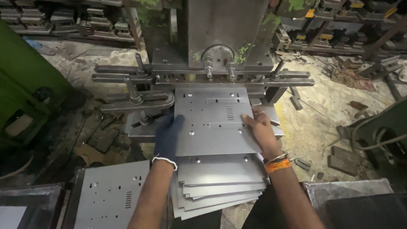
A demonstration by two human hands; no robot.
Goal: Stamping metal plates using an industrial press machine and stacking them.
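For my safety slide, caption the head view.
Gloved left hand and bare right hand hold a punched metal sheet at the press.

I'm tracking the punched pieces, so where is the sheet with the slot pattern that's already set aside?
In the head view, the punched sheet lies at lower left, beside the left forearm, left of the sheet stack.

My left hand (168,136) wears a dark cloth glove; beside it the metal sheet (212,121) is smooth, dull grey. Behind it, the press (224,38) is rough, paint-chipped steel.
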